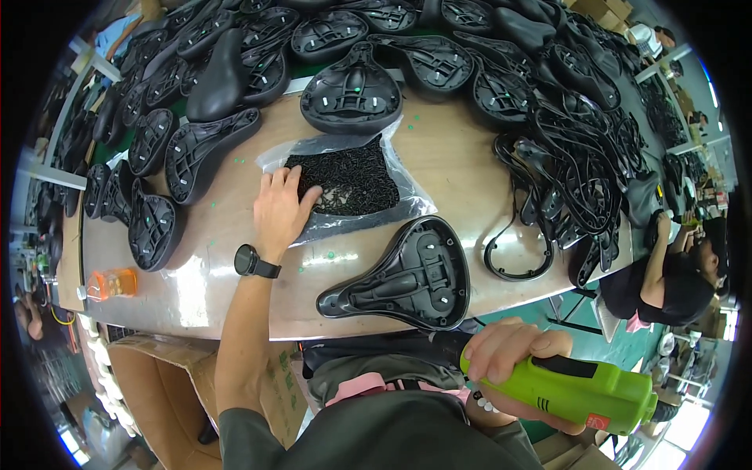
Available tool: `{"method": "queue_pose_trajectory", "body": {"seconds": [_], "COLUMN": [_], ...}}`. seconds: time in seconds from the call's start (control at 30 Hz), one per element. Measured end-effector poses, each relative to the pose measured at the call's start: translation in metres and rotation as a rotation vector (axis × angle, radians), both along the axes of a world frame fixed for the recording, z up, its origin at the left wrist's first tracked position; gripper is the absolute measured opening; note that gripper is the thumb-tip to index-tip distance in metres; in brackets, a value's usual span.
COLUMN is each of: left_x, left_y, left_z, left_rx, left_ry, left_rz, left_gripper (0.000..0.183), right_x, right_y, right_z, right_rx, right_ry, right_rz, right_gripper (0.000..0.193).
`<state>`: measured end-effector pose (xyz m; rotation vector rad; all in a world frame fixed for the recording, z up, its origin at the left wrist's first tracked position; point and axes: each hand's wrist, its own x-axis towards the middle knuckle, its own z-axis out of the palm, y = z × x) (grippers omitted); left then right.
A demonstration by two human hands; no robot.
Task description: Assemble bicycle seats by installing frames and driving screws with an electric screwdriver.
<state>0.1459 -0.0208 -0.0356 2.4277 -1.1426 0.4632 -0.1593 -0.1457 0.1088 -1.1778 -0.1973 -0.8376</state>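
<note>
A clear plastic bag (411,188) lies flat on the table, opened out, with a heap of small black screws (362,174) on it. At the heap's left edge rests my left hand (280,205), its thumb apart from the fingers and the fingertips among the screws. My right hand (513,356) is closed around a green electric screwdriver (599,388), held off the table's near edge with its black nose pointing left. Between the hands a black bicycle saddle (403,278) lies underside up near that edge, its nose to the left.
Many black saddles (352,90) are heaped along the back and left. Black rim strips (576,172) pile up on the right. An orange container (113,283) stands at the left edge. A cardboard box (160,384) sits below, and a person (666,274) works at the right.
</note>
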Motion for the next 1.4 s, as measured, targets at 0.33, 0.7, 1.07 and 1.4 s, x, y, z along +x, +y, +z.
{"method": "queue_pose_trajectory", "body": {"seconds": [0.33,0.7,1.07,1.4], "left_x": [-0.001,-0.073,-0.195,-0.206], "left_y": [0.002,-0.001,0.003,-0.003], "left_z": [0.009,0.038,0.052,0.064], "left_rx": [0.094,-0.242,-0.995,-1.14], "left_ry": [0.066,0.624,2.514,2.661], "left_rz": [-0.054,-0.217,-0.353,-0.241], "left_gripper": [0.017,0.023,0.023,0.019], "right_x": [-0.005,-0.001,0.005,0.001], "right_y": [-0.004,-0.002,0.009,0.012], "right_z": [-0.002,0.002,0.003,-0.002], "right_rx": [-0.016,-0.061,-0.065,-0.124], "right_ry": [-0.017,-0.052,-0.087,-0.144], "right_rz": [-0.025,-0.128,-0.315,-0.401], "right_gripper": [0.092,0.093,0.071,0.092]}}
